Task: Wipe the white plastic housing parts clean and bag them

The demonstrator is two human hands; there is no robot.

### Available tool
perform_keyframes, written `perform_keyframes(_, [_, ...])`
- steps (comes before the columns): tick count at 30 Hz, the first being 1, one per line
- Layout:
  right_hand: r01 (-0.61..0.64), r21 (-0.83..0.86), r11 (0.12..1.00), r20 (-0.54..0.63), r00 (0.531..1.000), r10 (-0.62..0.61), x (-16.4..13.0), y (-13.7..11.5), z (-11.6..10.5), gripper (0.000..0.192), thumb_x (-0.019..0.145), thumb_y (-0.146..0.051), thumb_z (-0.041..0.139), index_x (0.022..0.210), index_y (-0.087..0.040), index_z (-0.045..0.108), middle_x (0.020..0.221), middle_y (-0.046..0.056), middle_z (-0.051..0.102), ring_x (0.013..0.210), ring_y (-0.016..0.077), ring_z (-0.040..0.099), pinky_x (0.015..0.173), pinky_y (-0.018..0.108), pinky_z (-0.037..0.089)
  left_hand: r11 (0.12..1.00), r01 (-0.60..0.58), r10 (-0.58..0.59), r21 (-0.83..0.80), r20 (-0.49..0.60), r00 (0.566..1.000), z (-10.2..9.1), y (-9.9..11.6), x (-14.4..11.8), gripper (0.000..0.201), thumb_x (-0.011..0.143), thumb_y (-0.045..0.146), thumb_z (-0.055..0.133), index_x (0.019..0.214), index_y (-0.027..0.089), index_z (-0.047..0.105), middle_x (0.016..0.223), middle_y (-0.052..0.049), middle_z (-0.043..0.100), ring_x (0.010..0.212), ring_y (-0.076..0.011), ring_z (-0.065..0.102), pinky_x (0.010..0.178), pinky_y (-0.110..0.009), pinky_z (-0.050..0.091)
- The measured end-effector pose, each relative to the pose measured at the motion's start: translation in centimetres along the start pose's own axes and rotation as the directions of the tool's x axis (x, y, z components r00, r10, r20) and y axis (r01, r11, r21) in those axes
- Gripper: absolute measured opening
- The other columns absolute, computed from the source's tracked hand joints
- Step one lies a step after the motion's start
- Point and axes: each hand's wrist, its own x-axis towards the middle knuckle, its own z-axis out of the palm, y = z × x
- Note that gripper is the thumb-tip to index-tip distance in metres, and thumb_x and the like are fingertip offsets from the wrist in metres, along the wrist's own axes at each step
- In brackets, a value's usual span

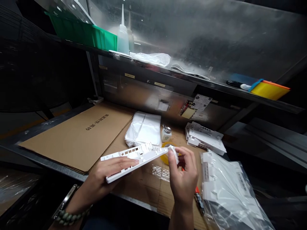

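My left hand (112, 169) grips a white plastic housing (134, 159) with slots and small openings along it, holding it tilted above the cardboard-covered bench. Its thumb side is hidden beneath the part. My right hand (183, 166) pinches a small wad of white cloth or tissue (174, 153) at the housing's right end, seemingly touching it. Behind that hand lies a roll of yellow tape (165, 158), partly covered. A small white pump bottle (166, 133) with a metal top stands just beyond the roll.
White plastic bags (146, 127) lie stacked behind the housing. Flat cardboard (79, 137) covers the left. More white housings (206, 137) and a clear bag of white parts (227, 188) lie right, beside a red-and-black tool (199, 201). A metal shelf (148, 66) holds a green bin (83, 35) and a nozzle bottle (123, 40).
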Motion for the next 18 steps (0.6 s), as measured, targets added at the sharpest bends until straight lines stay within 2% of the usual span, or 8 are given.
perform_keyframes(3, [-0.091,0.186,0.978,0.306,0.952,0.031,-0.7,-0.8,-0.2,0.017,0.101,-0.033,0.059,0.113,-0.022,0.065,0.108,0.006,0.072,0.084,0.0171,0.068,0.070,0.029,0.055,1.000,-0.018,0.018,-0.018,0.045,0.999,0.2,-0.3,0.0,0.042,0.099,0.018,0.055,0.136,0.032,0.069,0.128,-0.005,0.077,0.117,-0.0236,0.073,0.114,-0.037,0.048])
perform_keyframes(5, [-0.115,0.259,0.959,0.398,0.917,0.003,-1.7,-1.2,0.2,0.014,0.103,-0.030,0.056,0.112,-0.022,0.063,0.099,0.004,0.073,0.082,0.0167,0.070,0.071,0.028,0.055,1.000,-0.012,0.011,0.021,0.037,0.999,0.6,-0.6,0.0,0.038,0.102,0.022,0.054,0.132,0.035,0.072,0.126,-0.004,0.077,0.126,-0.0248,0.067,0.126,-0.045,0.033])
perform_keyframes(7, [-0.070,0.317,0.946,0.274,0.961,-0.020,-2.7,-0.9,0.8,0.011,0.102,-0.027,0.057,0.110,-0.022,0.061,0.095,0.003,0.075,0.085,0.0172,0.072,0.074,0.028,0.056,0.996,0.080,-0.076,0.024,-0.146,0.986,1.3,-0.7,0.2,0.036,0.099,0.031,0.064,0.134,0.037,0.070,0.138,-0.004,0.071,0.147,-0.0293,0.048,0.132,-0.053,0.010])
perform_keyframes(9, [-0.010,0.350,0.937,0.069,0.998,-0.015,-3.6,-0.2,1.5,0.012,0.101,-0.025,0.057,0.113,-0.022,0.061,0.099,0.004,0.077,0.091,0.0180,0.074,0.077,0.029,0.058,0.959,0.181,-0.257,-0.216,-0.407,0.877,2.0,-0.6,0.7,0.073,0.083,0.052,0.082,0.149,0.039,0.055,0.160,-0.005,0.052,0.161,-0.0336,0.019,0.131,-0.057,0.000])
perform_keyframes(10, [0.010,0.346,0.938,-0.001,1.000,-0.010,-4.0,0.1,1.7,0.013,0.101,-0.024,0.058,0.114,-0.022,0.061,0.102,0.005,0.078,0.094,0.0184,0.075,0.079,0.029,0.058,0.880,0.189,-0.397,-0.435,-0.460,0.794,2.3,-0.5,1.0,0.096,0.073,0.067,0.084,0.156,0.039,0.044,0.168,-0.006,0.040,0.162,-0.0356,0.010,0.131,-0.057,0.005])
perform_keyframes(12, [0.045,0.325,0.945,-0.039,0.999,-0.034,-4.6,0.7,2.0,0.016,0.100,-0.022,0.058,0.116,-0.023,0.062,0.104,0.005,0.079,0.097,0.0186,0.076,0.080,0.028,0.059,0.517,0.145,-0.658,-0.844,-0.283,0.698,2.6,0.1,1.9,0.118,0.066,0.089,0.069,0.163,0.034,0.029,0.172,-0.011,0.031,0.161,-0.0409,0.010,0.129,-0.059,0.019])
perform_keyframes(15, [0.074,0.302,0.951,0.134,0.984,-0.120,-4.9,0.6,1.9,0.021,0.098,-0.019,0.059,0.117,-0.024,0.064,0.107,0.004,0.079,0.097,0.0183,0.076,0.080,0.027,0.060,-0.087,0.175,-0.808,-0.981,0.172,0.563,2.5,1.0,3.3,0.087,0.096,0.068,0.053,0.162,0.016,0.032,0.158,-0.023,0.050,0.150,-0.0467,0.038,0.121,-0.067,0.035])
perform_keyframes(18, [0.039,0.250,0.967,0.339,0.932,-0.125,-4.8,-0.5,1.3,0.019,0.097,-0.019,0.062,0.113,-0.025,0.068,0.106,0.003,0.077,0.094,0.0175,0.075,0.080,0.025,0.061,-0.278,0.107,-0.874,-0.955,0.298,0.385,2.3,1.7,4.3,0.063,0.102,0.030,0.051,0.159,0.005,0.035,0.141,-0.027,0.064,0.135,-0.0444,0.059,0.116,-0.067,0.042])
